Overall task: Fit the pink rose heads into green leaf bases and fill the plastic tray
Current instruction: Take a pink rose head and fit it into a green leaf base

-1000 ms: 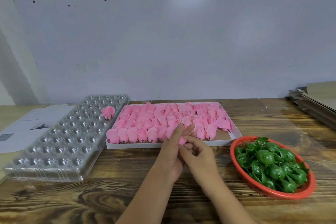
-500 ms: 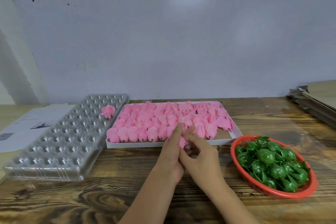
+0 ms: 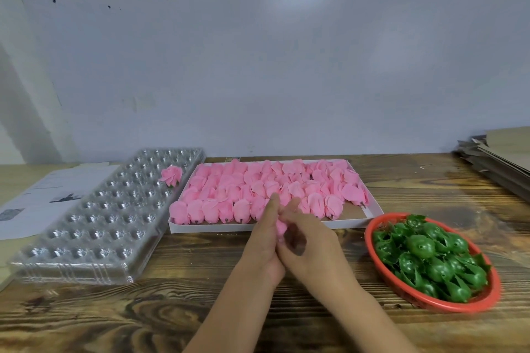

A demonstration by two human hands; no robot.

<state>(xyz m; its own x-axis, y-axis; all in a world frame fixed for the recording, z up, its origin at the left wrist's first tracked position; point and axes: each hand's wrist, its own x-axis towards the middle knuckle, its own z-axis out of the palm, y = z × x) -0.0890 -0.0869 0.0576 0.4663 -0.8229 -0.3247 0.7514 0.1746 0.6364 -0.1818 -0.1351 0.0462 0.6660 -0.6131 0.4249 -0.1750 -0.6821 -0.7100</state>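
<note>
**Both hands close on one pink rose head at the table's middle**

The left hand [image 3: 262, 241] and the right hand [image 3: 308, 243] meet palm to palm over the dark-grained wooden table [image 3: 200, 309], with a soft pink fabric rose head [image 3: 281, 227] pinched between them. The left fingers stand nearly straight along its side; the right fingers curl round it from the other side. Most of the flower is hidden by the hands, so whether a green base is already on it cannot be told.

Just beyond the hands lies a shallow white cardboard box [image 3: 372, 203] packed with rows of loose pink rose heads [image 3: 258, 189]; the raised fingertips overlap its near rows. To the right sits an oval red plastic basket [image 3: 487, 301] heaped with glossy green plastic leaf bases [image 3: 424, 249], near the right wrist but apart from it.

On the left lies a clear moulded plastic tray [image 3: 94, 226] with rows of round cups. One finished pink rose [image 3: 171, 176] sits in a cup near its far right edge. Printed white paper sheets [image 3: 37, 198] lie beside the tray, and a stack of brown cardboard sheets [image 3: 504, 157] rests at the table's far right.
</note>
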